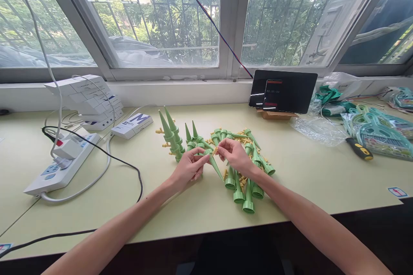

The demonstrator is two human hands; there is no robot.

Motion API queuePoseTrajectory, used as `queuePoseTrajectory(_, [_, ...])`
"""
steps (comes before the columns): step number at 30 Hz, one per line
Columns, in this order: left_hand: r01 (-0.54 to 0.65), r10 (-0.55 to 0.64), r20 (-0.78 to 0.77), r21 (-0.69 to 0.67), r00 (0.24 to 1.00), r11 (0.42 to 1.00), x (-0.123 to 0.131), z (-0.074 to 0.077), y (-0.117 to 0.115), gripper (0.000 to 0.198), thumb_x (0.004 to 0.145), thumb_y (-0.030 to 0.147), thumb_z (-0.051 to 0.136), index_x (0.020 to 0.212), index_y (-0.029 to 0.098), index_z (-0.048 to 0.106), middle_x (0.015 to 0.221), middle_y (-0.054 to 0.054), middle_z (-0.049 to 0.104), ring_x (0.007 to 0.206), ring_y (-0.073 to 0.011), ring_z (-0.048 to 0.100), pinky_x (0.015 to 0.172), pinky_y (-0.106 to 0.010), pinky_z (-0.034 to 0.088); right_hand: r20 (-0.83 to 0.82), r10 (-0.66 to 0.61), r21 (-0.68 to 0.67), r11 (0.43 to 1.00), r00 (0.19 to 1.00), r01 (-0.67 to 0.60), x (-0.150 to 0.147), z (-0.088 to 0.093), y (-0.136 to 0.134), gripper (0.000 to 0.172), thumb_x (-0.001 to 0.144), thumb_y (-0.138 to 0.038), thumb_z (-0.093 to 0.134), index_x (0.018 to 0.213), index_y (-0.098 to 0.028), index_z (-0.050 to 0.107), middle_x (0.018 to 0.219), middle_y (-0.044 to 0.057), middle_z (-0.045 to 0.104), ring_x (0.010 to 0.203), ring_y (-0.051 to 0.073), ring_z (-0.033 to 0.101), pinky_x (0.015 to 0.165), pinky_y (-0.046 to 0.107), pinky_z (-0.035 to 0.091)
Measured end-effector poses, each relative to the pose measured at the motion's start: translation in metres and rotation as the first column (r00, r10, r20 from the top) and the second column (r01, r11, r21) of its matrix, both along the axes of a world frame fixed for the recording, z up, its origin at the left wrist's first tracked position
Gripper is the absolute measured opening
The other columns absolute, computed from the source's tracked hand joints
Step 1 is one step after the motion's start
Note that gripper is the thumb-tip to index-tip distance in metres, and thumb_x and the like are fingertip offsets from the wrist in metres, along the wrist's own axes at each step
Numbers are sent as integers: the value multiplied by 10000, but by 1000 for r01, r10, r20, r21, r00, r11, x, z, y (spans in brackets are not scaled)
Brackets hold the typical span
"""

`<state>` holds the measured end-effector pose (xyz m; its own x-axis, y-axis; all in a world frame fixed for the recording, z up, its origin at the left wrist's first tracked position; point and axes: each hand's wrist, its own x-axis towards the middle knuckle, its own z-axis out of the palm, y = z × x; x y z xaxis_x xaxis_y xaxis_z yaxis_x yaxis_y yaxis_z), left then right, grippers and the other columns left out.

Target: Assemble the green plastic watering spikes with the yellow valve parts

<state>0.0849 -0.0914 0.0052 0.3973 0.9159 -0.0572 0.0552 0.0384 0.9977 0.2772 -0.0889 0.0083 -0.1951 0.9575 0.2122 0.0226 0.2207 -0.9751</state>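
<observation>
My left hand (190, 165) is closed on the wide end of a green plastic watering spike (216, 168), whose tip slants down to the right. Between the fingertips of my right hand (235, 154) is a small yellow valve (214, 151), held against or very close to the spike's cap; whether it is seated cannot be made out. Under and around my right hand lies a pile of loose green spikes (248, 197) mixed with small yellow valves (243, 180). Behind my left hand, several spikes (167, 131) stand stacked, tips up, with yellow valves sticking out sideways.
At left are a power strip (64, 167) with cables, stacked white boxes (97, 103) and a single white box (132, 125). A tablet and phone (284, 92) stand at the back. To the right lie a screwdriver (359, 149) and bagged teal items (383, 131).
</observation>
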Motion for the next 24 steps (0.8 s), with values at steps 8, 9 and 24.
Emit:
queuePoseTrajectory(8, [-13,14,37,-39,999,999,1,0,0,305,835,447,683,899,178,554,614,20,650,304,-10,303,335,-157,180,-34,11,-23,1000,999,-12,0,-2,2,316,821,-471,661,789,-178,548,719,24,652,569,112,537,564,272,462])
queuePoseTrajectory(9, [-15,16,38,-47,999,999,1,0,0,307,831,447,687,897,179,554,588,28,633,304,-13,300,333,-158,175,-36,13,-28,1000,999,-14,0,-2,2,320,819,-476,664,791,-178,550,722,25,652,571,113,541,564,273,463])
queuePoseTrajectory(24, [-15,26,79,-128,997,992,2,2,-4,326,803,454,714,865,177,553,473,67,542,325,-13,243,343,-152,177,-74,35,-34,999,997,-38,0,-3,2,332,805,-475,681,786,-169,555,694,15,636,552,109,543,558,275,468])
